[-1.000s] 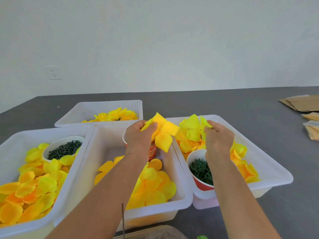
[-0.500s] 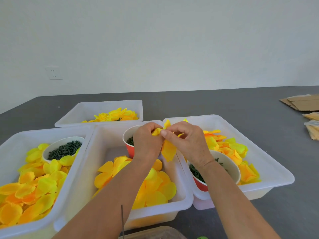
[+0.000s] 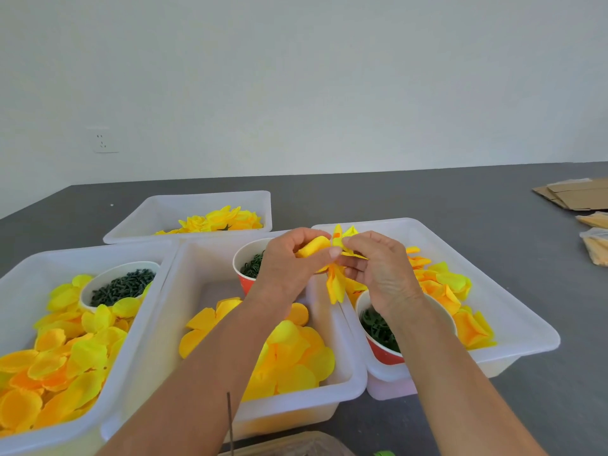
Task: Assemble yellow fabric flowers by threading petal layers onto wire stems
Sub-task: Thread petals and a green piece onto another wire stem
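Both hands meet above the gap between the middle bin (image 3: 348,373) and the right bin (image 3: 539,337) on the desk (image 3: 427,199). The left hand (image 3: 289,268) pinches a folded petal layer (image 3: 312,250) between thumb and fingers. The right hand (image 3: 378,271) pinches a second petal layer (image 3: 336,284), which hangs down between the two hands. No wire stem is visible between the hands; a thin dark rod (image 3: 229,419) stands at the lower edge of view.

Judged step: aligning petal layers before threading.

- Keep each pinch near the layer centre, so the centres can be matched.
- Fabric is limp; support the hanging lobes to prevent twisting.
- Work over the bins so a dropped layer falls among the loose petals (image 3: 296,360).
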Demonstrator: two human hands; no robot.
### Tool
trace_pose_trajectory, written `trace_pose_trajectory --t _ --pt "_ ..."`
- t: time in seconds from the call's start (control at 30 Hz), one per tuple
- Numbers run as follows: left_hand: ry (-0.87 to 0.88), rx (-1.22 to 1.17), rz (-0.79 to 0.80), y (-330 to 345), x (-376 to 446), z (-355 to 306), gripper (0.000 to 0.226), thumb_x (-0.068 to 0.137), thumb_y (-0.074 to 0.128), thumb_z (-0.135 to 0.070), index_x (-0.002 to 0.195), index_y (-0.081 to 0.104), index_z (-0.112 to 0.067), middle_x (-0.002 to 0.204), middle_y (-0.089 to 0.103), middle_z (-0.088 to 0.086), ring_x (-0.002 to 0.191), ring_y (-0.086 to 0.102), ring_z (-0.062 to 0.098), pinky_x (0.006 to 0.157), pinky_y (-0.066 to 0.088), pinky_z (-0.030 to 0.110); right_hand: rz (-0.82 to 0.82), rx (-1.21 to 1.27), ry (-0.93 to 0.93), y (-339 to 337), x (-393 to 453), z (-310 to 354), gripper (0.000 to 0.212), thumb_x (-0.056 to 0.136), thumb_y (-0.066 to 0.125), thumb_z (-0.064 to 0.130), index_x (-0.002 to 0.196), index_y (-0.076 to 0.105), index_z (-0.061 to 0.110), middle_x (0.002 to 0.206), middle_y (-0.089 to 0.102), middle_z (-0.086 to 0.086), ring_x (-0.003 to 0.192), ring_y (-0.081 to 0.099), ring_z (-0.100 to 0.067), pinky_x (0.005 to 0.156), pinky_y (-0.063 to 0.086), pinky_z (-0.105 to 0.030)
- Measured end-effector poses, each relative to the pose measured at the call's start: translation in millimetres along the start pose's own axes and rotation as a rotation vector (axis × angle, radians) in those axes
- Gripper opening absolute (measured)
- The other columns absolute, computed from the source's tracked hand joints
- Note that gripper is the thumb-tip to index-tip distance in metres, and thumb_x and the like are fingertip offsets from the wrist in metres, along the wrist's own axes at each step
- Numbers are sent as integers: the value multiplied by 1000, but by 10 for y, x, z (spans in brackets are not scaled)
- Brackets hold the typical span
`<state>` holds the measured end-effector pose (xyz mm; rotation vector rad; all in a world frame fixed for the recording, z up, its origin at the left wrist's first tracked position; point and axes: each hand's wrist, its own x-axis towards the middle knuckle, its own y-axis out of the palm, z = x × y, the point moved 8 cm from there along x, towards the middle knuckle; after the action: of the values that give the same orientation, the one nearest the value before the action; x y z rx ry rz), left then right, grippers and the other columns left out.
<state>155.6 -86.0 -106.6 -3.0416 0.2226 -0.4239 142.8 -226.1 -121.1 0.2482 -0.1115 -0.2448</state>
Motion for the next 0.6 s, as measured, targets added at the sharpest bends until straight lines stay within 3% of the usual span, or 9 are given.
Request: trace_pose_trajectory --t 0.1,0.17,0.23,0.33,0.47,0.53,0.6 --pt "-94 82 -158 -152 32 80 18 82 65 -12 77 69 -29 72 65 -13 66 59 0 53 47 10 -37 2 16 -39 16 -35 17 82 61 -2 70 57 9 62 64 -5 51 65 -14 43 46 -20" --pt "-104 172 -278 -300 59 101 19 81 63 -9 78 69 -27 78 64 -10 74 58 5 59 47 15 -85 5 18 -83 29 -47 18 82 59 -6 71 55 8 64 62 -8 49 65 -13 43 47 -19" --pt "-69 216 -302 -351 73 82 13 79 65 -10 84 71 -22 82 66 -6 81 59 13 69 48 24 -95 -46 4 -82 42 -53 20 82 56 -8 76 57 11 67 62 -8 50 64 -12 46 48 -20" --pt "14 285 -288 -312 65 20 9 74 71 -11 80 69 -17 75 65 -7 77 60 15 67 47 25 -83 -168 -44 -42 48 -33 28 83 51 -7 72 65 14 66 63 -4 54 60 -11 56 47 -23" --pt "91 377 -290 -243 47 -35 13 70 77 -16 77 66 -17 70 61 -10 68 56 9 60 44 18 -59 -306 -111 38 33 6 8 77 69 10 72 68 15 64 63 -2 65 57 -15 64 49 -29" --pt "114 401 -282 -215 40 -50 14 72 77 -20 74 64 -21 66 59 -13 64 54 4 53 39 8 -56 -448 -133 60 24 -7 18 73 77 25 81 64 16 78 64 -4 77 60 -20 71 54 -37" --pt "112 427 -274 -197 41 -44 14 72 77 -22 73 63 -22 65 58 -15 64 53 2 54 39 6 -69 -513 -132 58 20 -4 25 75 77 29 90 64 13 89 64 -6 90 61 -26 80 55 -45"
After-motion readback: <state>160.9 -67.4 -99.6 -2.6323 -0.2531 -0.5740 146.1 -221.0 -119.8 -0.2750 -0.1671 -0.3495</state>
